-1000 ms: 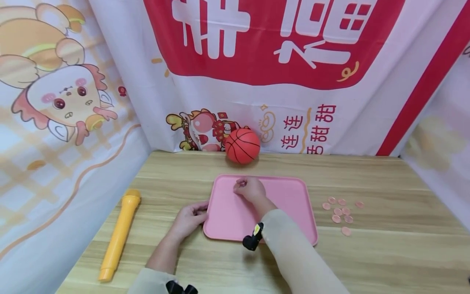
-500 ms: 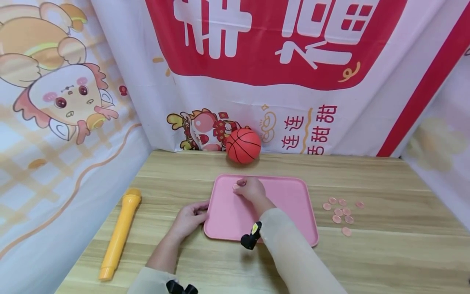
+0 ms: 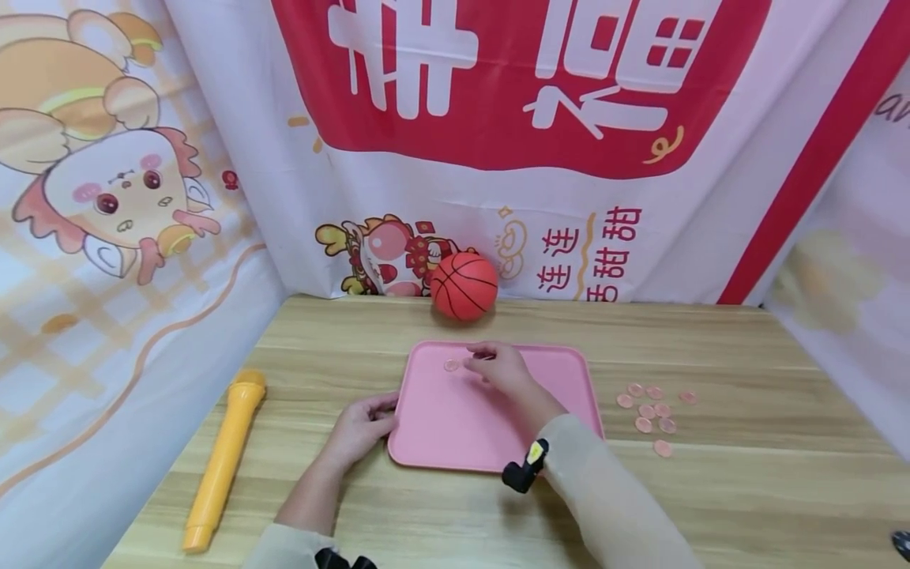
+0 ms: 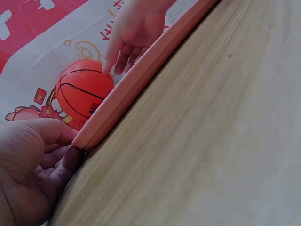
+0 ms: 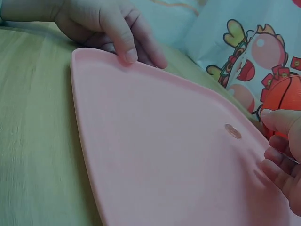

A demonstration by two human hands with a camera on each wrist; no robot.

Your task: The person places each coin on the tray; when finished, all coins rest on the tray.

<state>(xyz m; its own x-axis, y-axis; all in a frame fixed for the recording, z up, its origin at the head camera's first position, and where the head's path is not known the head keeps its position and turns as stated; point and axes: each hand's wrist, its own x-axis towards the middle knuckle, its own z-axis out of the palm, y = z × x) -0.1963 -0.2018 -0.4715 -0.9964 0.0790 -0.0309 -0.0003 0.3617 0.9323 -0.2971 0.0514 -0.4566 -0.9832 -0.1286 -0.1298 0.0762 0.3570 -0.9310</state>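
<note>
A pink rectangular tray (image 3: 455,433) lies on the wooden table. My left hand (image 3: 361,429) pinches its left rim, with the thumb over the edge in the right wrist view. One small round translucent pinkish disc (image 5: 233,132) lies flat inside the tray, near its far left corner. Just right of that disc, my right hand (image 3: 506,370) hovers over the tray, its fingers loosely bent with nothing visible between them. Several similar discs (image 3: 646,411) are scattered on the table to the right of the tray.
An orange-red toy basketball (image 3: 464,286) rests behind the tray against the printed cloth backdrop (image 3: 398,182). On the left lies a yellow toy microphone (image 3: 224,466). Cloth also walls in both sides of the table (image 3: 746,442). A dark object (image 3: 901,544) shows at the right edge.
My right hand has let go of the disc, which now lies on the tray, and has drawn back slightly to the right. The left hand stays at the rim.
</note>
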